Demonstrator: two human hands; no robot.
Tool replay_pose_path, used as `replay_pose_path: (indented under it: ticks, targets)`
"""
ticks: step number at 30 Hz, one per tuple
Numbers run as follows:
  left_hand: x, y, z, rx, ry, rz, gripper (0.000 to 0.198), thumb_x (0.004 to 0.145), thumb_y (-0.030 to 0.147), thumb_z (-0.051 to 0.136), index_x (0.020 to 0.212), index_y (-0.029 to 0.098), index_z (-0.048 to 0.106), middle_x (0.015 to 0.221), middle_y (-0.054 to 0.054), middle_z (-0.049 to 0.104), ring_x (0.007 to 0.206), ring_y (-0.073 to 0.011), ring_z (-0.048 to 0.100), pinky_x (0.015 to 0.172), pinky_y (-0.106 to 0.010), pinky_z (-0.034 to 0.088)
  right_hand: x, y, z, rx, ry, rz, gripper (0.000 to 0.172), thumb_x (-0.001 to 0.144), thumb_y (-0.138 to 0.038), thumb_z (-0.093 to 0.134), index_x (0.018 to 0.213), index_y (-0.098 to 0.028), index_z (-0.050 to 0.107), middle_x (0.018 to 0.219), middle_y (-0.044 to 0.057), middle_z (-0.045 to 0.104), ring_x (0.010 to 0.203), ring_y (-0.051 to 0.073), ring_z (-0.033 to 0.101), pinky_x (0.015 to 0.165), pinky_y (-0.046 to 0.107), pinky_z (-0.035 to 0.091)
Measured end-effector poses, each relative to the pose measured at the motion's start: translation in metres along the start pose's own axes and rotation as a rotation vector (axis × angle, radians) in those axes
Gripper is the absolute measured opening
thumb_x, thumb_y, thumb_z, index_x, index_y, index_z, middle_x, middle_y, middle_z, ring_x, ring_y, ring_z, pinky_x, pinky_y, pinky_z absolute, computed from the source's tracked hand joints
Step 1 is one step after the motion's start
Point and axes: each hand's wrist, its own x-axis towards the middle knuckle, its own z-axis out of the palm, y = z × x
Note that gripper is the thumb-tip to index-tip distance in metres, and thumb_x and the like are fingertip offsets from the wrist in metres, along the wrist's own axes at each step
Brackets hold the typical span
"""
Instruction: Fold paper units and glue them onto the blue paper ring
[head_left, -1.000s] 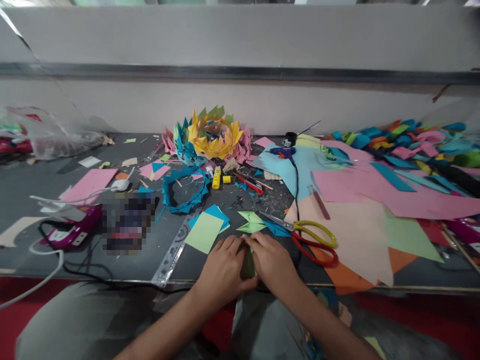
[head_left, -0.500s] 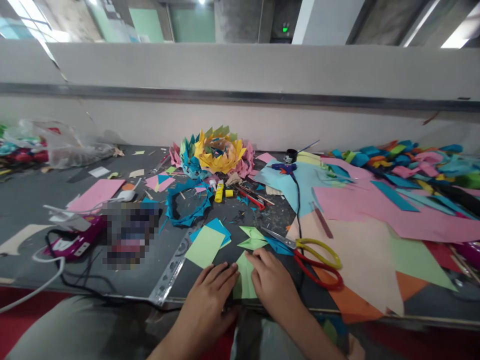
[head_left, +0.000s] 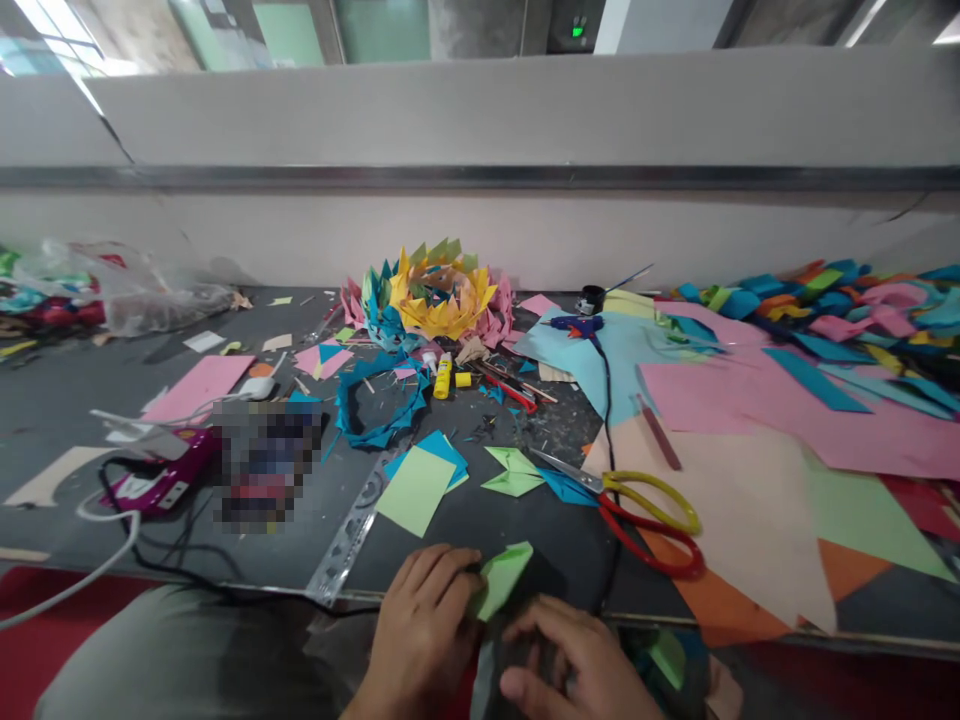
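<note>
Moved since the earlier frame: one green paper (head_left: pixel 504 580), then flat on the table (head_left: pixel 480 522) between both hands, now tilted up in the left hand (head_left: pixel 427 620); right hand (head_left: pixel 574 660), drawn back. Left grip: narrow, fingers closed on the paper. Right grip: loosely curled, thumb apart from fingers, nothing in it that I can see. Paper's place: near edge of the table, between the hands. Risks, as I judge from my end: crease springing open, cause, a one-handed hold; crooked fold, cause, no flat backing while tilted; paper lost to the lap, cause, nearness to the edge. Surface: dark, scrap-strewn; scissors (head_left: pixel 611 484), blades by a folded green piece (head_left: pixel 514 472); clear ruler (head_left: pixel 345 545), beside a loose green sheet (head_left: pixel 416 490); blue paper ring (head_left: pixel 375 438); glue stick (head_left: pixel 442 376); glue gun (head_left: pixel 581 325), corded; paper crowns (head_left: pixel 450 318), clustered at the back. Room: pale partition (head_left: pixel 480 110), one metal rail (head_left: pixel 480 178); above, a lit green sign (head_left: pixel 577 28).
</note>
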Motion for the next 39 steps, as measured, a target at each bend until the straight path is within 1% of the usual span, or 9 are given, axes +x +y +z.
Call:
replay_pose_path:
  ticks: [3, 7, 14, 16, 19, 22, 29, 33, 39]
  targets:
    - [0.001, 0.007, 0.004, -0.061, 0.021, 0.018, 0.022, 0.077, 0.005, 0.036, 0.076, 0.017, 0.055, 0.079, -0.004, 0.066, 0.077, -0.0143, 0.058, 0.072, -0.026, 0.047, 0.005, -0.007, 0.008, 0.066, 0.121, -0.031, 0.036, 0.074, -0.051, 0.054, 0.088, -0.018, 0.053, 0.078, 0.002, 0.055, 0.064, 0.012, 0.053, 0.049, 0.018, 0.039]
    - [0.002, 0.016, 0.007, -0.103, 0.045, 0.029, 0.018, 0.08, 0.01, 0.037, 0.076, 0.016, 0.054, 0.072, -0.005, 0.063, 0.073, -0.0146, 0.058, 0.068, -0.026, 0.048, 0.01, -0.009, 0.013, 0.025, 0.234, -0.064, 0.014, 0.085, -0.03, 0.041, 0.08, -0.019, 0.047, 0.074, 0.001, 0.05, 0.066, 0.011, 0.051, 0.059, 0.018, 0.041]
    - [0.004, 0.011, -0.009, -0.228, -0.119, -0.007, 0.017, 0.079, 0.031, 0.051, 0.09, 0.019, 0.056, 0.093, -0.006, 0.064, 0.089, -0.0185, 0.057, 0.085, -0.035, 0.044, 0.014, -0.001, 0.003, -0.055, 0.283, -0.042, 0.016, 0.087, -0.024, 0.036, 0.072, -0.019, 0.041, 0.064, -0.003, 0.046, 0.06, 0.01, 0.047, 0.057, 0.019, 0.037]
    - [0.006, 0.006, -0.009, -0.244, -0.086, -0.123, 0.016, 0.079, 0.026, 0.052, 0.094, 0.02, 0.055, 0.102, -0.006, 0.062, 0.097, -0.0181, 0.056, 0.088, -0.033, 0.043, 0.019, -0.003, -0.009, -0.054, 0.218, 0.005, 0.019, 0.086, -0.026, 0.037, 0.069, -0.019, 0.038, 0.06, -0.005, 0.042, 0.055, 0.009, 0.043, 0.052, 0.019, 0.033]
    - [0.013, -0.001, -0.004, -0.298, -0.054, -0.48, 0.031, 0.08, 0.028, 0.053, 0.109, 0.018, 0.049, 0.107, -0.009, 0.06, 0.099, -0.0186, 0.056, 0.082, -0.03, 0.045, 0.031, -0.008, -0.027, -0.045, 0.117, 0.04, 0.021, 0.085, -0.028, 0.039, 0.066, -0.02, 0.036, 0.056, -0.006, 0.037, 0.052, 0.009, 0.038, 0.048, 0.019, 0.028]
    - [0.024, -0.008, 0.003, -0.453, -0.235, -0.807, 0.037, 0.079, 0.036, 0.054, 0.109, 0.016, 0.052, 0.076, -0.002, 0.063, 0.069, -0.0145, 0.059, 0.061, -0.023, 0.046, 0.044, -0.009, -0.037, -0.112, 0.051, 0.091, 0.019, 0.084, -0.028, 0.04, 0.067, -0.02, 0.039, 0.055, -0.006, 0.038, 0.051, 0.009, 0.039, 0.047, 0.019, 0.026]
    - [0.044, -0.012, 0.007, -0.554, -0.419, -0.795, 0.024, 0.075, 0.038, 0.057, 0.087, 0.018, 0.062, 0.076, -0.001, 0.065, 0.069, -0.0137, 0.059, 0.062, -0.021, 0.044, 0.061, 0.002, -0.037, -0.386, 0.027, 0.097, 0.022, 0.088, -0.027, 0.036, 0.07, -0.02, 0.045, 0.059, -0.002, 0.05, 0.053, 0.012, 0.047, 0.049, 0.022, 0.027]
    - [0.051, -0.015, 0.013, -0.634, -0.403, -0.733, 0.021, 0.077, 0.029, 0.056, 0.093, 0.018, 0.062, 0.079, -0.002, 0.066, 0.072, -0.0136, 0.06, 0.064, -0.021, 0.045, 0.066, -0.002, -0.044, -0.371, -0.129, -0.007, 0.018, 0.089, -0.027, 0.039, 0.075, -0.02, 0.049, 0.068, 0.0, 0.056, 0.066, 0.014, 0.053, 0.058, 0.022, 0.033]
    - [0.052, -0.02, 0.019, -0.655, -0.143, -0.839, 0.016, 0.077, 0.029, 0.056, 0.078, 0.015, 0.063, 0.075, -0.001, 0.066, 0.066, -0.0113, 0.059, 0.059, -0.019, 0.045, 0.061, 0.006, -0.043, -0.194, 0.042, 0.15, 0.017, 0.085, -0.034, 0.047, 0.075, -0.02, 0.049, 0.061, -0.003, 0.051, 0.058, 0.013, 0.05, 0.052, 0.021, 0.034]
